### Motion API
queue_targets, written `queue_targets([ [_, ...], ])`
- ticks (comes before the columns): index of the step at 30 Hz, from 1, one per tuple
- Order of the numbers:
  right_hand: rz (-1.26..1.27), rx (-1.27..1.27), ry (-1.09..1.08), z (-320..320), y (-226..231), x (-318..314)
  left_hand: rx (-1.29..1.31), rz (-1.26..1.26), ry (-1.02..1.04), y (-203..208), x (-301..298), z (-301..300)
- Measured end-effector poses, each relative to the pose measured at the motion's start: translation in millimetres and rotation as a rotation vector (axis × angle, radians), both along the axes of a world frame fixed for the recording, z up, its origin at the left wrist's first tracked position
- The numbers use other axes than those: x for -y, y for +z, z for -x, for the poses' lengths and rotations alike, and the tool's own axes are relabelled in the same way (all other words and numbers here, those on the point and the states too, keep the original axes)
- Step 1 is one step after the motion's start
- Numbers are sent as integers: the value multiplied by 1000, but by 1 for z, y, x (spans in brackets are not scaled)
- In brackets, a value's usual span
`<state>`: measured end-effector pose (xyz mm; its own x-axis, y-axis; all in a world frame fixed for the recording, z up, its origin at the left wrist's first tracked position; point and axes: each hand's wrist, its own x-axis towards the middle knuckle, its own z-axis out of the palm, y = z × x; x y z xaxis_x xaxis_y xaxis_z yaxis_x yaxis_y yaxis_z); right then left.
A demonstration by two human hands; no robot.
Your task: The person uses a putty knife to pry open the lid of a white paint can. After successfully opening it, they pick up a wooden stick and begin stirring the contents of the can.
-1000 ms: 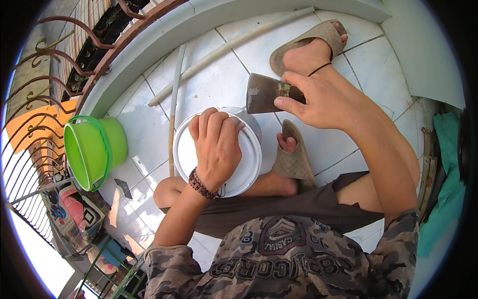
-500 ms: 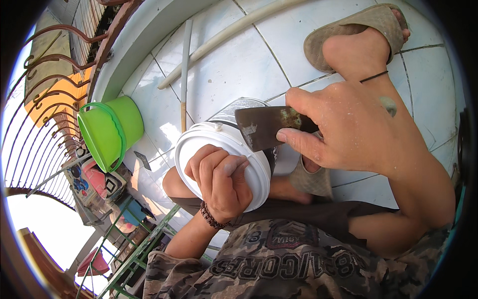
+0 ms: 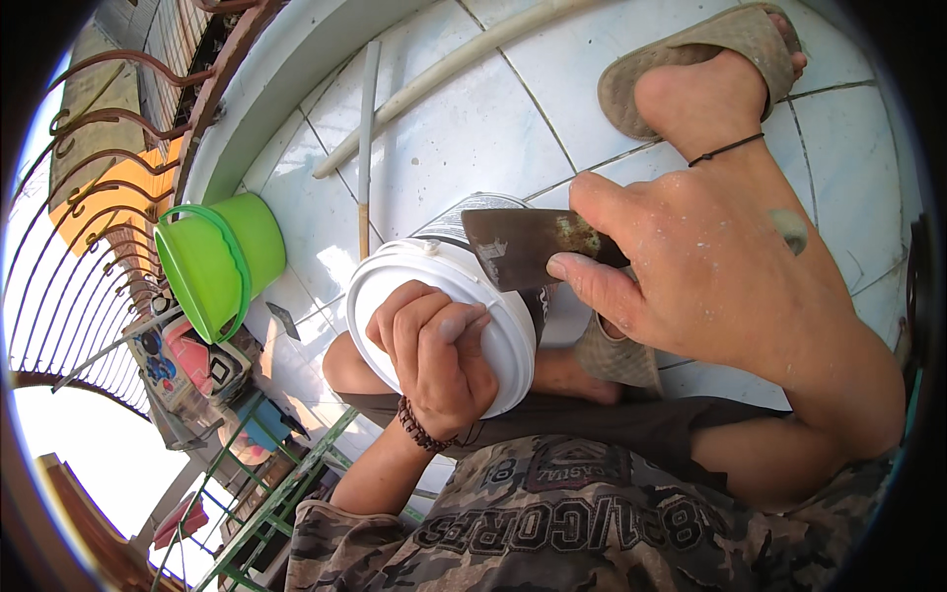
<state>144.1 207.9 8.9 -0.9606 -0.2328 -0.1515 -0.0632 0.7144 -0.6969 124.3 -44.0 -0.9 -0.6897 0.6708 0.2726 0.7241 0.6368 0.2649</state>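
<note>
A bucket (image 3: 462,219) with a white lid (image 3: 380,281) stands tilted between my legs. My left hand (image 3: 434,355) rests on top of the lid with its fingers curled in. Whether anything is inside those fingers is hidden. With my right hand (image 3: 691,266) I grip a putty knife (image 3: 518,242) by thumb and fingers near the base of its dark, stained blade. The blade's edge is at the lid's far right rim; I cannot tell whether they touch. The handle's pale end shows past the back of my hand.
On the tiled floor, a bright green bucket (image 3: 261,242) lies tipped at the left. A long pale pole (image 3: 424,89) and a thinner stick (image 3: 368,148) lie ahead. A curled metal railing (image 3: 128,118) runs along the left, above a green metal frame (image 3: 286,503).
The putty knife's blade has shifted slightly left and down at the lid's rim, and my right hand has turned a little. My left hand stays in place on the lid.
</note>
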Motion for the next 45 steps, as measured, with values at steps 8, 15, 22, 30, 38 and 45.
queue_targets([
  [8, 60, 8, 7, -2, 4, 1, 138, -43, 17, -1, 3, -5],
  [15, 58, 75, -106, 0, 32, 23, 119, -63, 15, -7, 3, -8],
  [22, 192, 482, 98, 35, -16, -9, 78, -103, -3, -6, -1, -8],
  [30, 122, 279, -85, 10, -18, -10, 72, -114, -44, -8, 1, -7],
  [38, -23, 404, -477, -34, -43, 16, 67, 340, -177, 29, -29, 19],
  [45, -96, 215, -646, -40, -158, 38, 105, 194, -302, 21, -12, 13],
])
